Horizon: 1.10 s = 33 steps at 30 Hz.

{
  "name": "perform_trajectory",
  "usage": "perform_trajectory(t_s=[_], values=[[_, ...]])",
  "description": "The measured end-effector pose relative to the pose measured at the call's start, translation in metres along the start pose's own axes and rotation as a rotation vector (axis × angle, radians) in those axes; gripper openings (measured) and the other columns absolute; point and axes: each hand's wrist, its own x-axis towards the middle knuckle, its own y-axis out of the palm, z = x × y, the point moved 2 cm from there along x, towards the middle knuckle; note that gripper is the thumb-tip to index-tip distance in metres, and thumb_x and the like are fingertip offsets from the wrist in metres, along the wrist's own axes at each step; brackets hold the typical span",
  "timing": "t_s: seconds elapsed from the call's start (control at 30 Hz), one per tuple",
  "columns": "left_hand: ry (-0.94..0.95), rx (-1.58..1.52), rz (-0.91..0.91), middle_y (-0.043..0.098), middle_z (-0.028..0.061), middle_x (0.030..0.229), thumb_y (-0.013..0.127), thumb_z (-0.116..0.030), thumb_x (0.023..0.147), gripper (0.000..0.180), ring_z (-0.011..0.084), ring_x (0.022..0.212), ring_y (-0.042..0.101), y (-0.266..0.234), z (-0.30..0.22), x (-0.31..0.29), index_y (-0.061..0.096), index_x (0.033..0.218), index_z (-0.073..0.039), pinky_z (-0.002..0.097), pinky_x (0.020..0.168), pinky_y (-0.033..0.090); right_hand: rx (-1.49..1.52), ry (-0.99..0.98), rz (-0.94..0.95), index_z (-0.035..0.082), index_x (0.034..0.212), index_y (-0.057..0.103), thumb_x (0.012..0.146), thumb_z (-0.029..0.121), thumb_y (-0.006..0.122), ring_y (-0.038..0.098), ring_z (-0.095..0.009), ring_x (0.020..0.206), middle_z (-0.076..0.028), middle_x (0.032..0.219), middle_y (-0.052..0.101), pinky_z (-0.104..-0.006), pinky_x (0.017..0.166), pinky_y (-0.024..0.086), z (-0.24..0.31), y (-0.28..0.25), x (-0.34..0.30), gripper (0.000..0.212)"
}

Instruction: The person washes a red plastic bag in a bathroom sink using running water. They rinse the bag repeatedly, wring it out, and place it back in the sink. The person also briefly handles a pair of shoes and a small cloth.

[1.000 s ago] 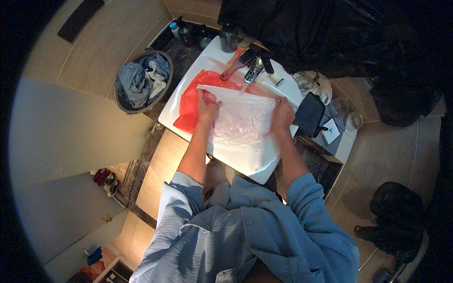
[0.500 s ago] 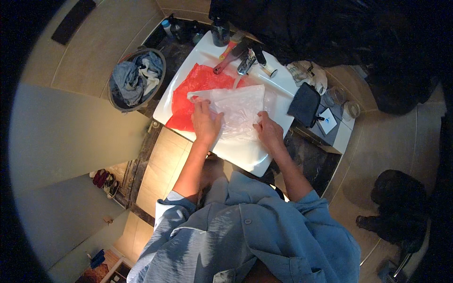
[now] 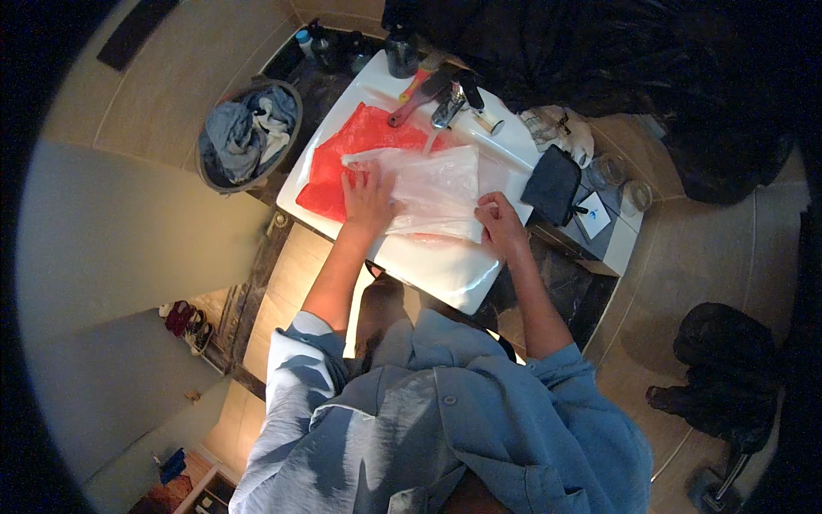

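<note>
A translucent white plastic bag (image 3: 437, 190) lies spread over the white sink (image 3: 432, 278). Beneath its left part a red plastic bag (image 3: 330, 171) covers the basin's left side. My left hand (image 3: 368, 204) rests on the white bag's left edge, its fingers spread and stretched out. With bent fingers, my right hand (image 3: 503, 224) pinches the white bag's right edge. Above the bag's far edge is the metal faucet (image 3: 447, 111), with what looks like a thin stream of water falling from it.
Brushes (image 3: 419, 101) and a dark bottle (image 3: 401, 56) sit on the sink's back rim. To the left stands a bucket of clothes (image 3: 242, 141). On the right are a black pouch (image 3: 552, 184), a white card (image 3: 593, 216) and glass jars (image 3: 635, 197).
My left hand has spread its fingers and lies flatter on the white bag. My right hand has shifted slightly right, and the bag looks flatter and smoother.
</note>
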Motion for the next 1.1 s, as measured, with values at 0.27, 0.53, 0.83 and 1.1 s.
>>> perform_trajectory(t_s=[0.27,0.53,0.83,1.1], values=[[0.475,-0.519,-0.199,0.057,0.0132,0.098,0.069,-0.033,0.069,0.045,0.0303,0.091,0.052,-0.068,-0.082,-0.046,0.056,0.103,-0.007,0.041,0.08,0.036,0.372,0.11,0.026,0.009,0.104,0.053,0.085,0.015,0.056,0.045,-0.009,0.047,0.001,0.06,0.047,-0.0218,0.044,0.036,0.026,0.032,-0.004,0.021],[0.15,-0.704,-0.538,0.062,0.0134,0.078,0.06,-0.009,0.073,0.024,0.0288,0.073,0.059,-0.064,-0.058,-0.041,0.061,0.097,-0.006,0.0388,0.075,0.04,-0.642,-0.468,-0.277,0.012,0.117,0.052,0.078,-0.006,0.054,0.056,-0.033,0.094,-0.016,0.122,0.041,-0.0367,0.077,0.05,0.037,-0.005,0.029,0.044],[-0.102,-0.705,-0.635,0.064,0.0142,0.08,0.056,-0.005,0.082,0.023,0.0262,0.074,0.06,-0.077,0.0,-0.047,0.064,0.103,-0.007,0.0338,0.075,0.043,-0.421,-0.474,0.066,0.0,0.1,0.061,0.077,0.003,0.06,0.056,-0.028,0.098,-0.011,0.105,0.058,-0.0322,0.083,0.045,0.045,-0.012,0.06,0.023],[-0.31,-1.61,-0.575,0.064,0.004,0.096,0.05,-0.011,0.089,0.023,0.0096,0.089,0.055,-0.092,0.022,-0.044,0.064,0.103,0.001,0.0232,0.082,0.042,-0.049,-0.636,0.031,-0.001,0.09,0.064,0.081,0.007,0.06,0.055,-0.019,0.1,-0.009,0.104,0.06,-0.0289,0.087,0.043,0.102,-0.024,0.022,0.013]])
